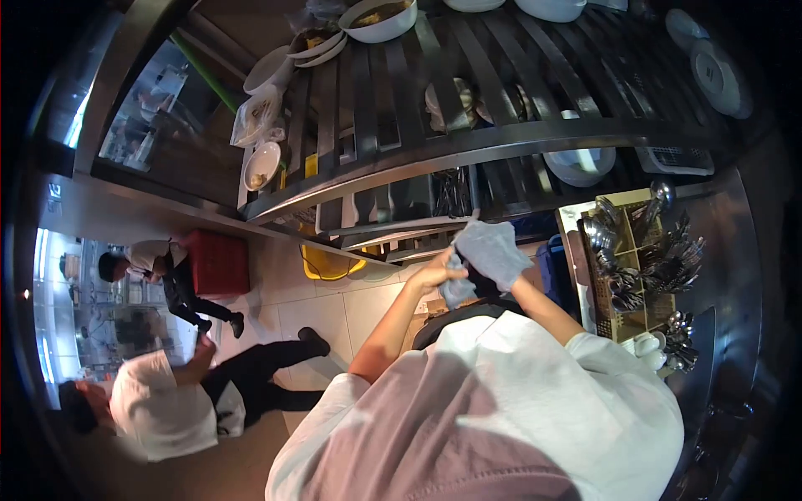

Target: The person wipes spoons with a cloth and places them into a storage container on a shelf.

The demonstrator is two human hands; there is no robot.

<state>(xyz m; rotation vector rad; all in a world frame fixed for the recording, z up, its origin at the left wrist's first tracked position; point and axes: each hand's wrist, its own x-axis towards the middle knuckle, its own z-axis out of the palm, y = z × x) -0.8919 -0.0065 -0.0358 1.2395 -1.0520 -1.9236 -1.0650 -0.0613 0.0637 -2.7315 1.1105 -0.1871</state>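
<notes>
My left hand (436,273) is bare, its fingers closed around a crumpled grey-blue glove (457,290) that hangs below them in front of my waist. Close beside it, my right hand (494,253) is inside a loose grey-blue glove that reaches the wrist. The covering hides how its fingers are placed. Both hands are below the edge of the slatted metal shelf (468,154), near each other.
Bowls with food remains (380,21) stand on the upper shelf. To my right is a divided cutlery rack (635,250) with spoons and forks. A red crate (219,263) and a yellow bucket (330,263) stand on the floor. Two people (154,401) are at the left.
</notes>
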